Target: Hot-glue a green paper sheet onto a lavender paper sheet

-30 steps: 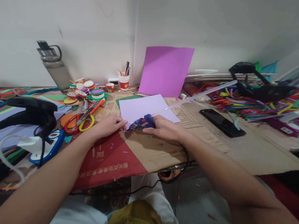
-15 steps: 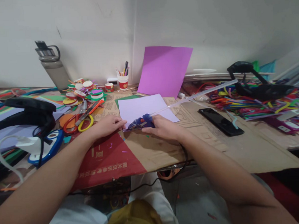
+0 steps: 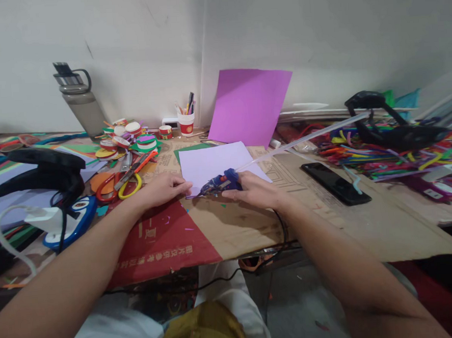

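A lilac sheet of paper (image 3: pixel 218 159) lies in front of me on a cardboard mat. My left hand (image 3: pixel 164 189) is at its near left corner, fingers drawn together and closed on the paper's edge; part of that edge is hidden under them. A thin purple strip (image 3: pixel 191 196) shows just below the fingertips. My right hand (image 3: pixel 256 188) is wrapped round a blue glue gun (image 3: pixel 222 182), whose nozzle points left at the paper's near edge. From its back a long clear glue stick (image 3: pixel 301 143) sticks out to the upper right.
Scissors (image 3: pixel 129 185), rolls of ribbon (image 3: pixel 134 136) and a bottle (image 3: pixel 80 104) stand left. Behind are a purple sheet (image 3: pixel 251 106) and a cup of pens (image 3: pixel 186 123). Right lie a phone (image 3: pixel 334 183) and colourful pipe cleaners (image 3: pixel 363 153). A black cable (image 3: pixel 217 279) hangs below the table edge.
My right hand has drawn the glue gun a little to the right along the paper's near edge, away from my left fingers. My left hand has hardly moved.
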A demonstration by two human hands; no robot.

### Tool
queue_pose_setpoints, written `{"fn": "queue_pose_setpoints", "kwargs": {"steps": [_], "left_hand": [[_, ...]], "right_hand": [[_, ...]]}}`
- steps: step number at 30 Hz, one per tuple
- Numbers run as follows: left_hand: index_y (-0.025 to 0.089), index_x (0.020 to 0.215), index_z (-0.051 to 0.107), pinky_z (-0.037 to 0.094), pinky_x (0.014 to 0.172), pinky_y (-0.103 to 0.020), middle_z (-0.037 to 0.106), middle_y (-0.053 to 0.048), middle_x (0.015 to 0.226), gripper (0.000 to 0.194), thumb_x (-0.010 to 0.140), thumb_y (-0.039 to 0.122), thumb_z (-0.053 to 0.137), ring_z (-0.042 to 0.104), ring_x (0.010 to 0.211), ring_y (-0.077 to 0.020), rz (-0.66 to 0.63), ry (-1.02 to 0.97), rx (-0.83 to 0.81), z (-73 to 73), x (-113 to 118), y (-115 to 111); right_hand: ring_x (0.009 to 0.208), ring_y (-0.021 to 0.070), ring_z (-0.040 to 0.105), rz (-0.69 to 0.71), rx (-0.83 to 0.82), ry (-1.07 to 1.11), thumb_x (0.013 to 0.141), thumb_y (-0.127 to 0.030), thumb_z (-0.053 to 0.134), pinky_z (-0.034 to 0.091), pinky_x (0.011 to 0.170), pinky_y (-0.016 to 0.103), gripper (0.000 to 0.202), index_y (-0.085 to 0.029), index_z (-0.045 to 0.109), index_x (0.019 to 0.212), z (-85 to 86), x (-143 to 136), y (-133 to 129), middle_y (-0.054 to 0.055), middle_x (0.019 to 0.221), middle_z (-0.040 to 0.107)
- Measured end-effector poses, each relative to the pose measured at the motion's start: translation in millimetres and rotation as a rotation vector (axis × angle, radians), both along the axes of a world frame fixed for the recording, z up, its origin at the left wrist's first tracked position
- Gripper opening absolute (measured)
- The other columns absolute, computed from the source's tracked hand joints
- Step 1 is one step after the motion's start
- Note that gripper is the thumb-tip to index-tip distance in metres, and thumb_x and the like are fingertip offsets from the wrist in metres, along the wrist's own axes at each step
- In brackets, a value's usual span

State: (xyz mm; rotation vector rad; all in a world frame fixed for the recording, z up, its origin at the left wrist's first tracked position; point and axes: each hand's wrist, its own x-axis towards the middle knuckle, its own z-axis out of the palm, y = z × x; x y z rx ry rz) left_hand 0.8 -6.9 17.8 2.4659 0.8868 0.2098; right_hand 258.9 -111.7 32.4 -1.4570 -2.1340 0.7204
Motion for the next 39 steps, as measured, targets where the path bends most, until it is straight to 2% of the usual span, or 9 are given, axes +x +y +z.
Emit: {"fn": "queue_pose_setpoints", "kwargs": {"steps": [3, 6, 12, 16, 22, 28, 33, 36, 39], "left_hand": [[0.018, 0.085, 0.073, 0.043, 0.072, -0.023, 0.069, -0.004, 0.086, 0.047, 0.09, 0.053, 0.043, 0.059, 0.08, -0.0163, -0.107, -0.017, 0.018, 0.9, 0, 1], [0.02, 0.095, 0.074, 0.043, 0.081, -0.025, 0.068, -0.005, 0.095, 0.039, 0.09, 0.048, 0.047, 0.059, 0.089, -0.0173, -0.2, -0.003, 0.012, 3.4, -2, 3], [0.029, 0.113, 0.071, 0.043, 0.084, -0.026, 0.062, -0.005, 0.104, 0.031, 0.09, 0.033, 0.05, 0.058, 0.092, -0.0166, -0.35, 0.068, 0.093, 6.9, -12, 6], [0.032, 0.116, 0.069, 0.042, 0.084, -0.025, 0.059, -0.005, 0.107, 0.032, 0.089, 0.028, 0.052, 0.058, 0.092, -0.0159, -0.399, 0.108, 0.166, 7.6, -15, 5], [0.026, 0.113, 0.07, 0.044, 0.083, -0.026, 0.062, -0.007, 0.104, 0.033, 0.092, 0.035, 0.047, 0.059, 0.092, -0.017, -0.343, 0.033, 0.212, 10.7, -10, -3], [0.032, 0.119, 0.066, 0.043, 0.087, -0.026, 0.058, -0.005, 0.113, 0.033, 0.09, 0.036, 0.051, 0.059, 0.098, -0.0177, -0.357, 0.105, 0.209, 8.3, -9, -4], [0.03, 0.117, 0.068, 0.043, 0.088, -0.026, 0.06, -0.006, 0.11, 0.033, 0.091, 0.038, 0.05, 0.059, 0.098, -0.0174, -0.364, 0.081, 0.185, 8.0, -9, -5], [0.024, 0.109, 0.072, 0.044, 0.086, -0.027, 0.067, -0.007, 0.108, 0.034, 0.091, 0.041, 0.049, 0.061, 0.096, -0.0179, -0.281, -0.011, 0.125, 7.0, -7, -4], [0.021, 0.108, 0.071, 0.046, 0.084, -0.028, 0.071, -0.007, 0.107, 0.037, 0.09, 0.044, 0.05, 0.063, 0.094, -0.0193, -0.13, -0.053, 0.126, 2.5, -5, -1]], "right_hand": [[0.063, 0.0156, 0.054, -0.073, -0.098, 0.044, 0.085, -0.044, 0.057, 0.04, 0.06, 0.028, 0.031, -0.016, 0.067, 0.079, 2.2, 6, 0, 0.003, 0.072, 0.065], [0.056, 0.0124, 0.047, -0.107, -0.167, 0.161, 0.085, -0.047, 0.055, 0.035, 0.051, 0.025, 0.035, -0.016, 0.067, 0.075, 4.2, 13, 1, 0.002, 0.067, 0.06], [0.052, 0.0101, 0.038, -0.267, -0.075, 0.351, 0.082, -0.045, 0.059, 0.03, 0.049, 0.025, 0.032, -0.015, 0.068, 0.075, 6.9, 27, 7, -0.002, 0.057, 0.048], [0.049, 0.0085, 0.038, -0.314, -0.062, 0.587, 0.082, -0.043, 0.059, 0.028, 0.045, 0.024, 0.031, -0.015, 0.066, 0.072, -0.3, 33, 16, -0.001, 0.055, 0.049], [0.042, 0.0061, 0.04, -0.532, -0.064, 0.946, 0.079, -0.035, 0.065, 0.031, 0.041, 0.021, 0.022, -0.019, 0.052, 0.074, -13.0, 42, 33, 0.005, 0.069, 0.067], [0.039, 0.0057, 0.041, -0.697, -0.049, 1.037, 0.078, -0.026, 0.067, 0.034, 0.039, 0.019, 0.018, -0.02, 0.05, 0.08, -17.9, 56, 45, -0.002, 0.06, 0.06], [0.035, 0.0051, 0.039, -0.82, -0.156, 1.008, 0.081, -0.023, 0.064, 0.029, 0.034, 0.017, 0.019, -0.019, 0.049, 0.07, -28.4, 72, 55, -0.005, 0.051, 0.05], [0.033, 0.0065, 0.038, -0.846, -0.228, 0.982, 0.081, -0.026, 0.065, 0.025, 0.029, 0.017, 0.022, -0.018, 0.051, 0.067, -32.9, 79, 58, -0.004, 0.046, 0.048], [0.034, 0.0063, 0.041, -0.875, -0.214, 1.008, 0.083, -0.024, 0.064, 0.029, 0.029, 0.016, 0.021, -0.018, 0.051, 0.068, -32.5, 82, 58, -0.004, 0.047, 0.05]]}}
